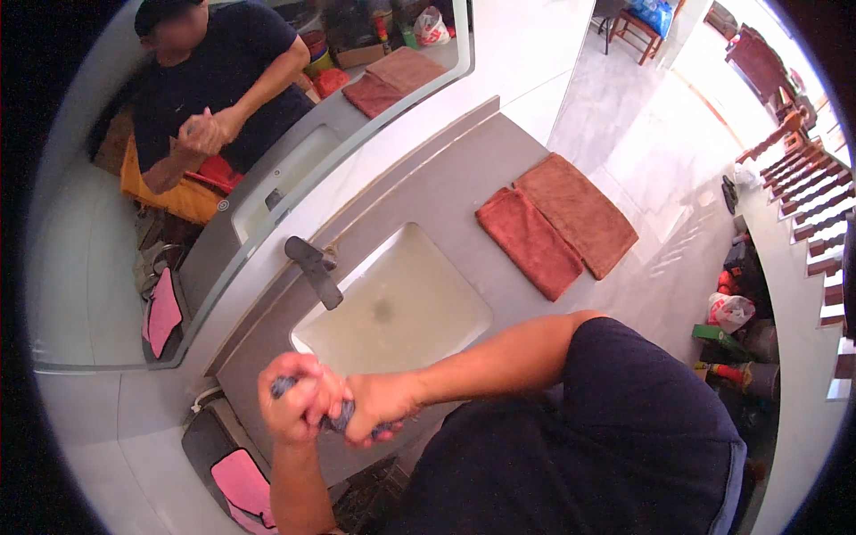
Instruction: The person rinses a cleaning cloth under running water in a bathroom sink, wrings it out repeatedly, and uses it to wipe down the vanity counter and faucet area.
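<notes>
A dark grey wadded cloth (342, 416) is gripped between my two hands, above the near left edge of the sink basin. My left hand (284, 404) is closed around one end, and a bit of cloth shows between its fingers. Against it, my right hand (378, 401) is closed on the other end, with cloth showing below the fingers. The white rectangular basin (478, 307) holds cloudy water with a dark blurred spot near its middle. A dark faucet (314, 271) stands at the basin's far edge, its spout over the basin.
Folded reddish-brown towels (555, 224) lie on the grey countertop (435, 180) right of the basin. A mirror (87, 281) beyond the counter reflects the person. A pink and black item (242, 485) sits at the lower left. Bags and boxes stand beneath a staircase (812, 200) at right.
</notes>
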Tool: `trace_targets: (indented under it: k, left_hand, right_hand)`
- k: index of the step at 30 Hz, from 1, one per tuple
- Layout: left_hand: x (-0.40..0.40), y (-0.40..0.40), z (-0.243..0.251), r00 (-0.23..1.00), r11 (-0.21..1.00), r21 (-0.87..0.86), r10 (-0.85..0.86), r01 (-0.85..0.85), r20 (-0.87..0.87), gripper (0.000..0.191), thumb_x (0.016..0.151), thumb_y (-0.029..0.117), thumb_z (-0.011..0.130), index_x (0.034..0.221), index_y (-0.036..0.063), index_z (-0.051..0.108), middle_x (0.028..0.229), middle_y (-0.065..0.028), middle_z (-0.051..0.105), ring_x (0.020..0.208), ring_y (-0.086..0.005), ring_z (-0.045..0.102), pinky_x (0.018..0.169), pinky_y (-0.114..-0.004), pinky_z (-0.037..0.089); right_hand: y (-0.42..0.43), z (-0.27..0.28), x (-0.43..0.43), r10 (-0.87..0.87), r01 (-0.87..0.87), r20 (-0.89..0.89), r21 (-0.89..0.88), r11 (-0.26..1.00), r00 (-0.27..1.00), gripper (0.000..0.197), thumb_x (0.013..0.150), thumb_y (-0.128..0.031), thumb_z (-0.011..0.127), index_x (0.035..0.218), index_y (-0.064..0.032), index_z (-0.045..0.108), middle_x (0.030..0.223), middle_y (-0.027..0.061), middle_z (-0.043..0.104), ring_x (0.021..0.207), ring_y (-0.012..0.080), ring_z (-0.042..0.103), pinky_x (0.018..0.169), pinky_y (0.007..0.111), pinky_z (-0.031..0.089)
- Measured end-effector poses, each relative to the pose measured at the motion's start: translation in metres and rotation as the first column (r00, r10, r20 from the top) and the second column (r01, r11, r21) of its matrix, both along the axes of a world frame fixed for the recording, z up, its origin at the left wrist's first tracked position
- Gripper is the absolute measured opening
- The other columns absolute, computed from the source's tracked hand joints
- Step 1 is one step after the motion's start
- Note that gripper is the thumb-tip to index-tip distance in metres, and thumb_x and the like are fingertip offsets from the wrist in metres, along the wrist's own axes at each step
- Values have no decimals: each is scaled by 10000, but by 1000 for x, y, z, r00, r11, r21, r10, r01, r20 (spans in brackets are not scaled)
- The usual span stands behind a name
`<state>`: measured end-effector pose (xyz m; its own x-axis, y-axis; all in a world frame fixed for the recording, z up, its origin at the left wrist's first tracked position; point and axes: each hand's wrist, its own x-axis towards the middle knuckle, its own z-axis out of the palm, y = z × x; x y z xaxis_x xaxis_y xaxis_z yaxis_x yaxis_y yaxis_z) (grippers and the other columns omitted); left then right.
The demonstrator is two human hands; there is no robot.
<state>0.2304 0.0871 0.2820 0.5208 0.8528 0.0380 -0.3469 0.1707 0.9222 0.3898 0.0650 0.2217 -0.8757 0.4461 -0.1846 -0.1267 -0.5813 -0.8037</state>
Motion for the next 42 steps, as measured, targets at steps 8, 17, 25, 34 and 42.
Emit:
trace_targets:
  k: [8,17,25,34,42]
  left_hand:
    - [19,15,-105,895,969,105,248,-225,-371,130,963,-8,511,1037,-57,606,617,-18,500,494,-85,454,565,-311,496]
    - [49,30,-188,727,890,167,444,-424,-524,161,940,6,507,1020,-23,643,633,-34,557,489,-117,525,489,-284,474]
    - [62,31,-232,579,774,123,560,-622,-593,222,935,74,544,1123,-7,629,701,-80,600,525,-162,566,524,-328,515]
    - [82,5,-203,637,715,-186,435,-674,-637,801,856,269,832,1463,-13,392,1185,-172,622,947,-231,675,780,-344,574]
    - [64,-41,-156,933,875,-388,348,-290,86,625,1030,137,563,1578,146,264,1386,-197,553,1177,-288,623,929,-452,556]
  right_hand:
    - [8,-92,-16,-381,348,295,161,924,876,209,639,-145,769,717,-56,597,623,44,605,501,136,561,458,317,459]
    - [-1,-159,-13,-678,540,400,411,734,617,492,677,-341,833,1004,-18,659,946,222,720,915,372,700,805,419,532]
    - [-14,-161,8,-630,415,579,475,776,517,607,729,-389,802,1162,-17,595,1060,256,700,1023,415,677,880,480,528]
    - [-13,-200,73,-809,345,282,796,497,515,666,795,-392,811,1243,17,535,1009,212,681,829,382,690,730,472,563]
    - [-19,-132,122,-580,590,111,-172,789,807,426,973,-317,614,1235,18,632,984,122,704,915,200,680,855,353,551]
